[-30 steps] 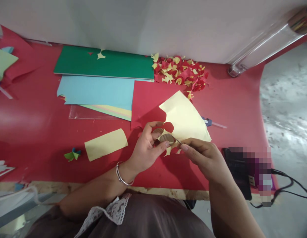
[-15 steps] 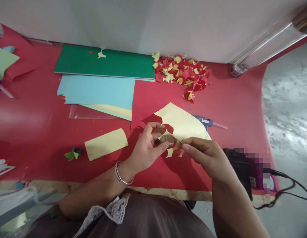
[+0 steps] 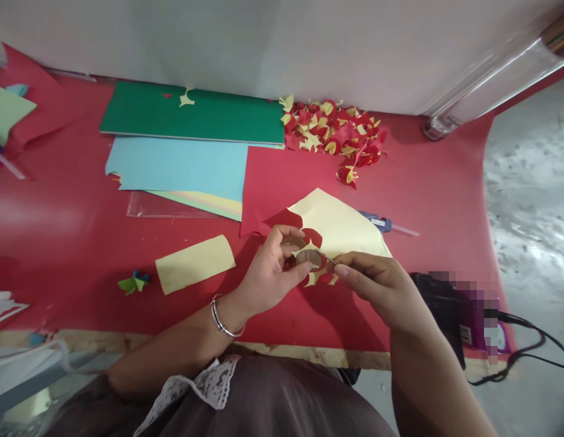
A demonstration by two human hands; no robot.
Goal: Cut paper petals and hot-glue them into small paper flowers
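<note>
My left hand (image 3: 273, 270) is closed on a cream-yellow sheet of paper (image 3: 341, 221) whose near-left edge is cut into scallops and points. Under its thumb, against the paper, lies a round brown-grey piece (image 3: 308, 259), partly covered by my fingers. My right hand (image 3: 370, 285) pinches a slim metal tool (image 3: 328, 258), its tip at the cut edge beside the round piece. Most of the tool is hidden in the fingers, so its kind does not show. Below the sheet, a red paper (image 3: 273, 182) lies on the table.
Red and yellow paper cuttings (image 3: 336, 130) are heaped at the back. Left of them lie a green pad (image 3: 191, 118) and blue paper (image 3: 177, 164). A glue gun (image 3: 377, 222) sits partly behind the yellow sheet. Nearer are a yellow strip (image 3: 195, 264) and a green-blue paper piece (image 3: 133, 283).
The yellow sheet has shifted slightly to the right, covering more of the glue gun's body. Both hands keep nearly the same hold, and the round piece under my left thumb has tilted a little.
</note>
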